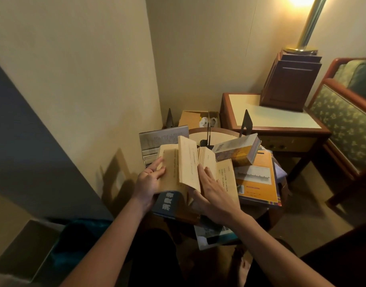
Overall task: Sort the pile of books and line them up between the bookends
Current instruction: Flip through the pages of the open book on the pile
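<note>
**Yellowed book held open over the pile**

A floral armchair stands at the right. Beside it is a side table that carries a dark wooden lamp base.

Nearer, the pile of books covers most of a round tabletop. In the pile an orange-covered book lies flat, with a thick paperback tilted on top of it.

The open book, its pages yellowed, sits at the pile's near left, above a blue book with pale characters. A sheaf of its pages stands up in the middle.

The left grip holds the open book's left half by the outer edge, thumb and fingers curled onto the page. The right grip lies flat on the right-hand page, fingers straight, pressing rather than clasping.

One black bookend stands upright behind the pile. Another bookend stands by the wall, well apart from the first.
</note>
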Tool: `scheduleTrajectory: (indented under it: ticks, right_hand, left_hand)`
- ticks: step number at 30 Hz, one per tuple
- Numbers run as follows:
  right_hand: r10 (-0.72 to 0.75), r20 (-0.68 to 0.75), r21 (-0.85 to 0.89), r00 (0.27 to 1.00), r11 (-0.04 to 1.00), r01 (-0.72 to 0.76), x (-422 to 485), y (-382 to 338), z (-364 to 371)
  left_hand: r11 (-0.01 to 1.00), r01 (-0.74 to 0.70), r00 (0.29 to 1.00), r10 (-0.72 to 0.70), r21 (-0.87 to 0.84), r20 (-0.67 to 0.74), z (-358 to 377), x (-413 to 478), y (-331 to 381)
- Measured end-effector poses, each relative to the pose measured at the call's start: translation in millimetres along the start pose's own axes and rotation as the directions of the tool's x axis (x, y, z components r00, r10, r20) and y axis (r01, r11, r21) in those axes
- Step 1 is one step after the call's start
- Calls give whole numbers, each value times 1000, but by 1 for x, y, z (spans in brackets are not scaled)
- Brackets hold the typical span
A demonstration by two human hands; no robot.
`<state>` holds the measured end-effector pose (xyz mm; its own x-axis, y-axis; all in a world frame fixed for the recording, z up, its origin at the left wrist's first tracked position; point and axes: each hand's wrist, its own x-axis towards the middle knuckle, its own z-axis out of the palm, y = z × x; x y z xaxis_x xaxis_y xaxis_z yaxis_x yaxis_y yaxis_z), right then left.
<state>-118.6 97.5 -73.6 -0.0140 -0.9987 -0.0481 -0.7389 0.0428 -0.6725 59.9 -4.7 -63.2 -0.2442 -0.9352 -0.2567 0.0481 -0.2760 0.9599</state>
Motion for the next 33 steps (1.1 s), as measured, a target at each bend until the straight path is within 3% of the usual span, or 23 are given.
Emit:
scheduleTrajectory:
  ticks: [6, 10, 13, 19, 24, 28, 30, 33]
  right_hand:
    - [-56, 110, -200, 992, 977, 77, 28, -4, 3]
    - [-36, 137, -167, 990, 984, 59, 49, 6, 5]
    - [36, 146, -211, 989, 977, -4, 64, 15, 4]
    - [106, 142, -369, 984, 928, -46, 85, 27, 6]
    - [72, 108, -420, 992, 907, -20, 92, 42, 16]
    - [57, 91, -429, 994, 903, -13, 94, 51, 22]
    - [49, 89, -435, 995, 901, -5, 94, 54, 22]
    - [44, 95, -442, 995, 897, 2, 92, 55, 23]
  left_hand:
    - [992, -14, 999, 20, 123, -41, -6, 2, 3]
    - [989, 27, 997, -38, 146, 67, -20, 9, 3]
    - [938, -39, 995, 4, 345, 100, -28, 14, -1]
    - [732, -130, 991, 124, 669, 57, -32, 15, -16]
    - [424, -110, 981, 193, 899, 29, -39, 19, -44]
    - [112, -411, 875, 327, 905, 357, -33, 29, -66]
    - [44, -479, 844, 297, 877, 446, -22, 38, -69]
    - [-34, -464, 848, 272, 885, 455, -7, 61, -62]
